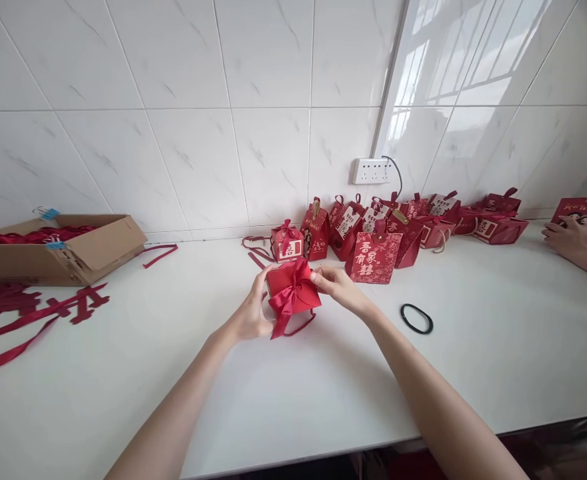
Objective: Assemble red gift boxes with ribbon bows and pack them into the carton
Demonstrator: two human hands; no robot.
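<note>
A small red gift box (303, 299) with a dark red satin ribbon (289, 299) tied in a bow on top is between my hands, over the middle of the white table. My left hand (253, 310) grips the left side of the box, thumb low and fingers behind it. My right hand (338, 287) pinches at the box's upper right, by the ribbon's loop; its fingertips are partly hidden. A thin red cord (301, 328) hangs in a curve below the box. Just behind stands another small red box (288, 243) with a ribbon.
A cardboard carton (108, 250) holding red ribbon stands at left, with cut ribbon strips (81, 307) before it. Several red gift boxes (376, 257) line the wall below a socket strip (372, 171). A black elastic loop (416, 319) lies right. Another person's hand (568, 237) touches a red box.
</note>
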